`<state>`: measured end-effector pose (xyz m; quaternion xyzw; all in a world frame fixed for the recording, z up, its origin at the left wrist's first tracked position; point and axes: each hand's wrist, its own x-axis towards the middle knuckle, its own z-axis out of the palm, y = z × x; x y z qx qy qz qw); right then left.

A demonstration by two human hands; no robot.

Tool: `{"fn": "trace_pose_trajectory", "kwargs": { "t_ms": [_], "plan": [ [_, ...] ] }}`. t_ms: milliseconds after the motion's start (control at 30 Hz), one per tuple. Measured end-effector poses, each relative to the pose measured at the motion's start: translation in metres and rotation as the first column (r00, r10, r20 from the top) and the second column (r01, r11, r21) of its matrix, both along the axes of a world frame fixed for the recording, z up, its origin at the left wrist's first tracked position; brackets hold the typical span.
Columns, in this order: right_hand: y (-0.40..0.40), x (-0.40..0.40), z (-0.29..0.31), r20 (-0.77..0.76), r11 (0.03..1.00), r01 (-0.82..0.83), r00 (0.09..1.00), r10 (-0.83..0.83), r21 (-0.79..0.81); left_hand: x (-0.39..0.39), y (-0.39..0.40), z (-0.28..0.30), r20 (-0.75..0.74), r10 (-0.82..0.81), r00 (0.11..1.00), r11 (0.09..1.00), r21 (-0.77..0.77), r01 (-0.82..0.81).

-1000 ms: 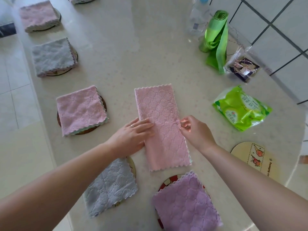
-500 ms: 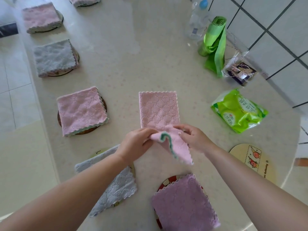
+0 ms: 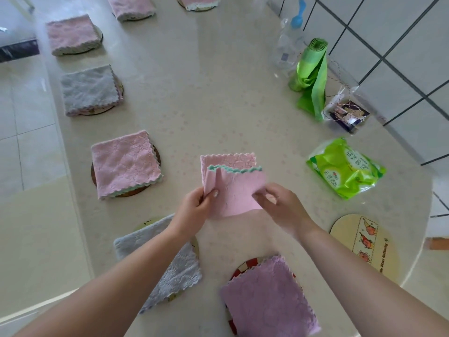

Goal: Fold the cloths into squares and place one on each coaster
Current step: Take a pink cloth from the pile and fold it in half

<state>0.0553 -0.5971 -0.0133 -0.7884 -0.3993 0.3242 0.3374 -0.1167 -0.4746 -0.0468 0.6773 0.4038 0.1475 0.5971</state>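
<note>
A pink cloth with a teal scalloped edge (image 3: 233, 186) lies at the table's middle, its near half folded over the far half. My left hand (image 3: 196, 207) pinches its near left corner and my right hand (image 3: 279, 205) pinches its near right corner. A bare cream coaster with a fruit print (image 3: 364, 244) sits to the right by the table edge. Folded cloths rest on coasters around me: purple (image 3: 267, 297), grey (image 3: 170, 266), pink (image 3: 125, 164), grey (image 3: 88, 90), pink (image 3: 71, 34).
A green snack packet (image 3: 345, 169), a roll of green bags (image 3: 311, 76), a clear bottle with a blue cap (image 3: 286, 47) and a small clear wrapper (image 3: 347, 113) stand along the right side by the tiled wall. Two more folded cloths lie at the far edge.
The pink cloth lay flat as a long strip; both hands lifted its near end and brought it forward over the far half.
</note>
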Motion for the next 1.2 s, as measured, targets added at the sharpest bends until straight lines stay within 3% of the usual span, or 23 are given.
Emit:
{"fn": "trace_pose_trajectory", "kwargs": {
  "t_ms": [100,200,467,600,700,767,800,867,933,1000,1067,1133,1200],
  "plan": [
    [0.013,0.004,-0.003,0.016,0.996,0.088,0.996,-0.088,-0.009,0.009,0.009,0.004,0.0,0.066,0.998,0.998,-0.023,-0.066],
    [0.026,0.012,-0.012,0.044,0.984,0.134,0.991,-0.129,-0.116,0.02,0.021,0.0,-0.035,0.108,0.994,0.992,-0.056,-0.11],
    [0.053,0.024,-0.024,0.196,0.945,0.131,0.978,-0.073,-0.299,0.032,0.041,-0.017,-0.221,0.169,0.961,0.964,-0.167,-0.208],
    [0.057,0.026,-0.029,0.192,0.94,0.135,0.978,-0.076,-0.313,0.034,0.042,-0.015,-0.23,0.169,0.958,0.957,-0.194,-0.215],
    [0.059,0.028,-0.033,0.168,0.942,0.125,0.983,-0.075,-0.311,0.035,0.037,-0.01,-0.206,0.284,0.937,0.917,-0.229,-0.328],
    [0.06,0.03,-0.033,0.158,0.94,0.124,0.984,-0.077,-0.317,0.035,0.03,-0.004,-0.127,0.42,0.899,0.887,-0.154,-0.436],
    [0.06,0.03,-0.033,0.155,0.938,0.124,0.985,-0.077,-0.323,0.035,0.027,0.0,-0.064,0.447,0.892,0.893,-0.027,-0.449],
    [0.06,0.03,-0.031,0.156,0.933,0.15,0.982,-0.104,-0.326,0.034,0.023,0.003,0.042,0.347,0.937,0.888,0.308,-0.343],
    [0.058,0.027,-0.03,0.183,0.933,0.239,0.964,-0.194,-0.27,0.037,0.021,0.001,0.043,0.147,0.988,0.84,0.521,-0.147],
    [0.057,0.023,-0.028,0.223,0.944,0.31,0.934,-0.28,-0.115,0.042,0.022,-0.001,-0.043,-0.012,0.999,0.799,0.6,0.035],
    [0.059,0.017,-0.029,0.293,0.97,0.245,0.926,-0.237,0.011,0.046,0.022,-0.008,-0.131,-0.103,0.986,0.737,0.656,0.164],
    [0.062,0.01,-0.033,0.401,0.997,0.071,0.914,-0.064,-0.004,0.05,0.021,-0.014,-0.216,-0.127,0.968,0.717,0.654,0.241],
    [0.063,0.003,-0.038,0.493,0.983,-0.098,0.855,0.163,-0.156,0.049,0.02,-0.017,-0.316,-0.106,0.943,0.711,0.639,0.294]
  ]
}}
